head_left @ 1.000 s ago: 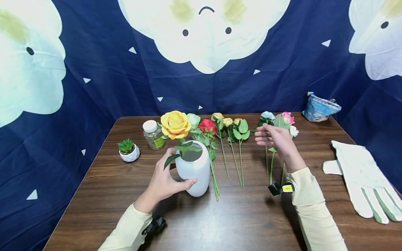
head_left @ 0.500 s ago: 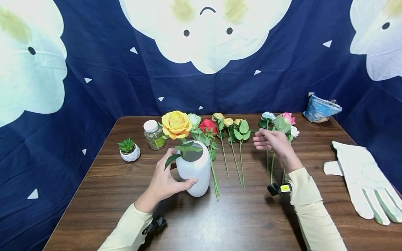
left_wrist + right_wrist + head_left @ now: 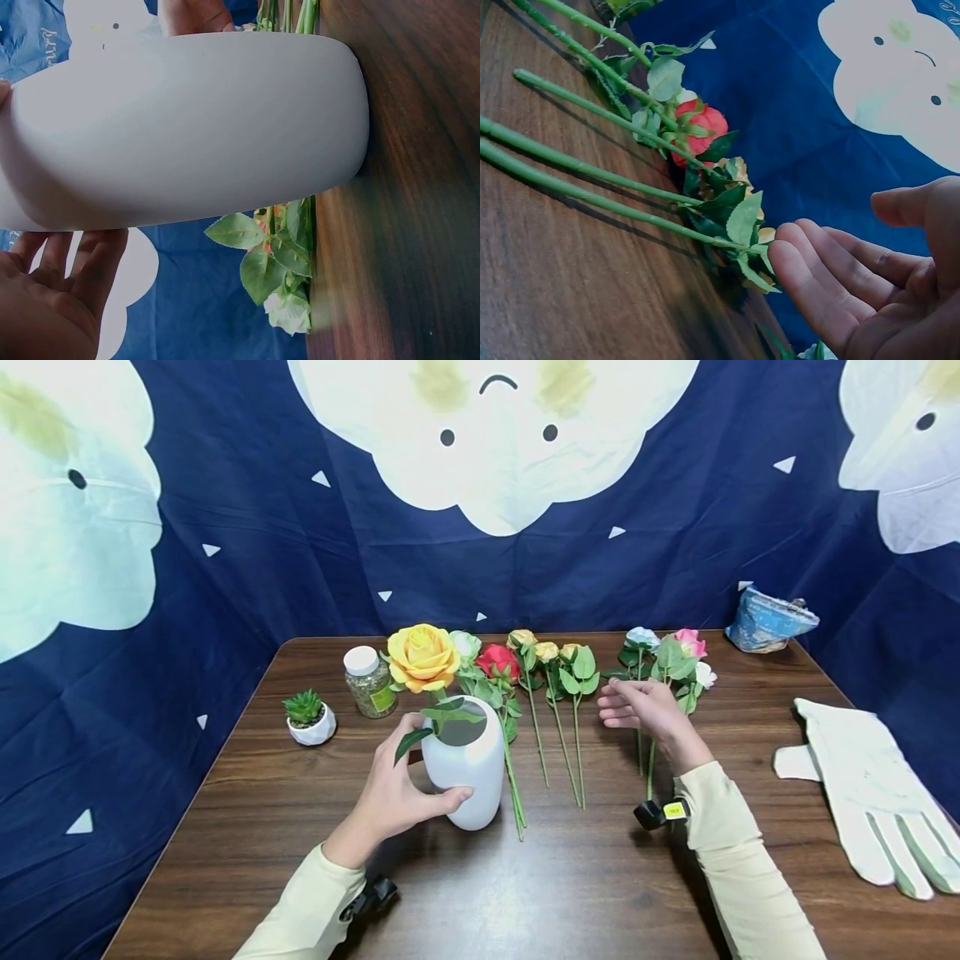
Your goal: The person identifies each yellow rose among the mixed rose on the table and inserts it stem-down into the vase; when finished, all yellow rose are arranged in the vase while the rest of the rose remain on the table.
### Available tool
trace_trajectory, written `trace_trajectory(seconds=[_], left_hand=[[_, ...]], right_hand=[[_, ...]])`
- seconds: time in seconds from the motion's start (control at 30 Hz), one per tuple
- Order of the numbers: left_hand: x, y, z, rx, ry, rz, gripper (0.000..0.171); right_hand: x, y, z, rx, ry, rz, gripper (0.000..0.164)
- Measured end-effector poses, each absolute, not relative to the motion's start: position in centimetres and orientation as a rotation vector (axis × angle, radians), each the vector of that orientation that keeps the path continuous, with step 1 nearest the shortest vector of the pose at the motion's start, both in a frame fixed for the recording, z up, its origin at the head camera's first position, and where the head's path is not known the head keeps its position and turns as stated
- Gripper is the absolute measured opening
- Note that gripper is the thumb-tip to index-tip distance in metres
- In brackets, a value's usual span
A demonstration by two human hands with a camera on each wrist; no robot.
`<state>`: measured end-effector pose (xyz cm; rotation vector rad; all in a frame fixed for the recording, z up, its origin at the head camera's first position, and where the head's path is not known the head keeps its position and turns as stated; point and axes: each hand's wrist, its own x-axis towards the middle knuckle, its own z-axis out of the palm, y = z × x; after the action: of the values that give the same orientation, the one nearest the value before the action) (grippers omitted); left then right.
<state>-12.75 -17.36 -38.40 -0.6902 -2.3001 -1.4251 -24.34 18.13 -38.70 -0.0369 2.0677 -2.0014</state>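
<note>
A white vase (image 3: 471, 781) stands on the wooden table, and my left hand (image 3: 390, 789) grips its side with thumb and fingers spread around it. One large yellow rose (image 3: 423, 657) rises from the vase's mouth. In the left wrist view the vase wall (image 3: 195, 127) fills most of the picture. My right hand (image 3: 647, 714) is in the air with nothing in it, its fingers extended and loosely bent, left of the pink rose (image 3: 690, 643) and light blue rose (image 3: 642, 637). From the right wrist, the fingertips overlap the leaves of the small orange roses (image 3: 742, 225).
Behind the vase lie a red rose (image 3: 497, 662) and a pale green rose (image 3: 466, 646). At left are a potted succulent (image 3: 309, 720) and a white-lidded jar (image 3: 369, 683). White gloves (image 3: 862, 777) lie at right, with a blue bag (image 3: 768, 620) at the back corner.
My right hand has moved slightly left and toward me, away from the pink and blue roses. The left hand, vase and yellow rose have stayed in place.
</note>
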Motion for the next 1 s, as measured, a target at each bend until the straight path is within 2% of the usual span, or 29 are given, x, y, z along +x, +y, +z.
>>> trace_trajectory(seconds=[1.0], left_hand=[[-12.9,-17.4,-38.5,-0.7,-2.297,-1.375,0.07]], right_hand=[[-24.8,16.8,-41.9,-0.007,1.957,-1.975,0.046]])
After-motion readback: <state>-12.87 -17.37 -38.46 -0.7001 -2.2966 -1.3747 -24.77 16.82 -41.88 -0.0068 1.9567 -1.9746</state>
